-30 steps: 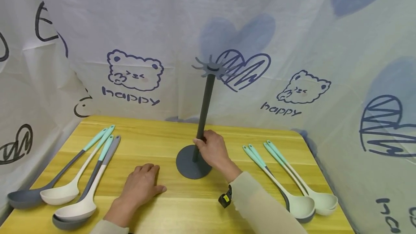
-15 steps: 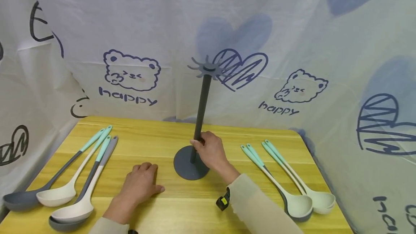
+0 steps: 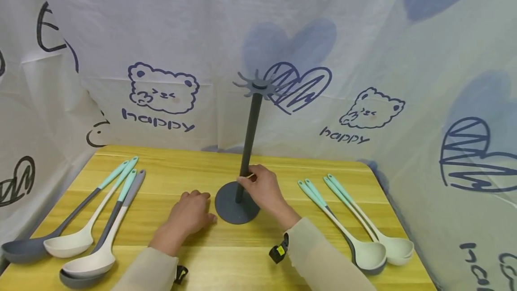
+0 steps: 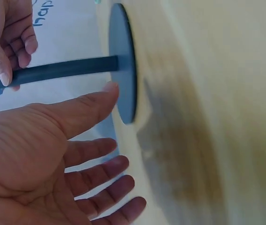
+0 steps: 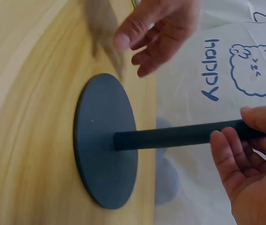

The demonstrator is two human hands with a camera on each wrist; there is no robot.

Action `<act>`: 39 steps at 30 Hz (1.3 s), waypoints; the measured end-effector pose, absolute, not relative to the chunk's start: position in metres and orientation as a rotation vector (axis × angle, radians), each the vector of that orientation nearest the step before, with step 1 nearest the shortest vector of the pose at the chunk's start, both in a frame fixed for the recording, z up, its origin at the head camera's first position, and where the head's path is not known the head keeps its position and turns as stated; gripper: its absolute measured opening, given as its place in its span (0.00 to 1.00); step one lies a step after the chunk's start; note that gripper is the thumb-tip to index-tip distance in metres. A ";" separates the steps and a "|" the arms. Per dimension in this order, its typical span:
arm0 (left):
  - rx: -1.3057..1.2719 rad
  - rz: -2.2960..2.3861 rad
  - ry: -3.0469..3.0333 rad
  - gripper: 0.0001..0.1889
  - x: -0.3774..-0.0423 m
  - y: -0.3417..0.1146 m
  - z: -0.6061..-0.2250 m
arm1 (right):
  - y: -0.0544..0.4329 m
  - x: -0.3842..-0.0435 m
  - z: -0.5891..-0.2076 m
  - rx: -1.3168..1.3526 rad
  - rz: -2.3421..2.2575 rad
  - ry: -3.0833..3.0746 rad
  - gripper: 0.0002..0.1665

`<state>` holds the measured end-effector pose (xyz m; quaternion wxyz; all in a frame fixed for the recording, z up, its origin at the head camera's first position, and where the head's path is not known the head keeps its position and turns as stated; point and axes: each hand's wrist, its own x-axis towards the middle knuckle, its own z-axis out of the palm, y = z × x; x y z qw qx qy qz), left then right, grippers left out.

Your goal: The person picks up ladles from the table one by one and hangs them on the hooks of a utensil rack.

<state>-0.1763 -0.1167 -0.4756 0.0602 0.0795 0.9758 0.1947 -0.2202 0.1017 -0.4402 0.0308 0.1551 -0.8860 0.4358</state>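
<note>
Stand [image 3: 249, 143] upright mid-table [image 3: 238, 264], hooked top [image 3: 258, 85] at 12 o'clock. Right hand [image 3: 264, 187] pinches the pole low down. Left hand [image 3: 191, 213] loosely open, fingers apart, holding nothing, just beside the round base [image 3: 232, 212] at 9 o'clock. Four ladles [image 3: 81, 238] lie at 8 o'clock, four more ladles [image 3: 370, 254] at 4.

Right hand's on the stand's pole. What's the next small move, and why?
Probably bring the left hand onto the round base to steady it: that hand is open close beside the base, while only the right hand holds the pole.
</note>
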 end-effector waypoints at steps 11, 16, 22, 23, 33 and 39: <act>0.309 0.868 2.952 0.30 -0.204 -0.081 -0.463 | 0.116 -0.212 -0.433 0.486 1.350 -2.732 0.17; 0.291 0.984 2.912 0.31 -0.208 -0.073 -0.462 | 0.130 -0.205 -0.434 0.387 1.413 -2.643 0.13; 0.282 1.179 2.843 0.31 -0.213 -0.064 -0.462 | 0.146 -0.198 -0.441 0.279 1.413 -2.584 0.09; 0.281 1.212 2.835 0.32 -0.213 -0.063 -0.462 | 0.147 -0.197 -0.443 0.274 1.408 -2.579 0.08; 0.367 1.379 2.869 0.13 -0.218 -0.053 -0.467 | 0.169 -0.194 -0.462 0.139 1.341 -2.606 0.08; 0.358 1.387 2.915 0.12 -0.217 -0.052 -0.467 | 0.197 -0.198 -0.472 0.033 1.165 -2.729 0.10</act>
